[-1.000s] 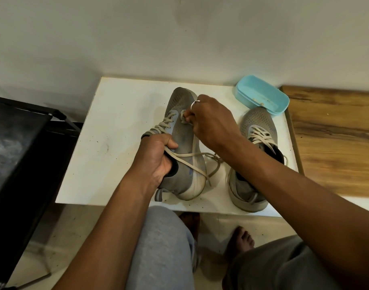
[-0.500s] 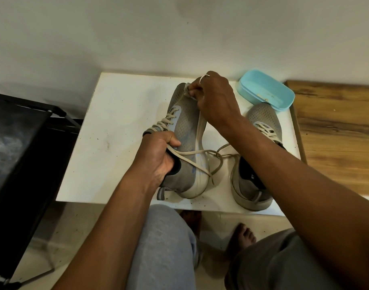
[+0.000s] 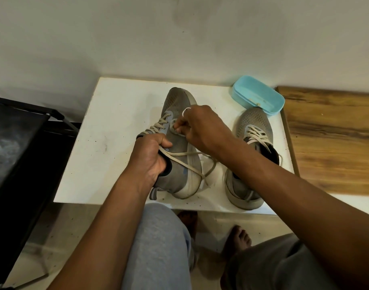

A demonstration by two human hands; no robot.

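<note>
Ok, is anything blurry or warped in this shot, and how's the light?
Head view: the held shoe, left hand and right hand are sharp; the wooden board looks smeared; the wide lens bows the edges of the white table; light is soft, shadows faint.

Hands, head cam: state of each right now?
Left hand: closed, gripping the heel collar of the tilted grey shoe.
Right hand: closed, pinching the lace beside the eyelets.

Grey mesh-cloth shoe [image 3: 180, 130] with woven laces [image 3: 185, 159], glossy blue plastic tub [image 3: 257, 95], grainy wood board [image 3: 330, 135], matt white tabletop [image 3: 108, 143]
</note>
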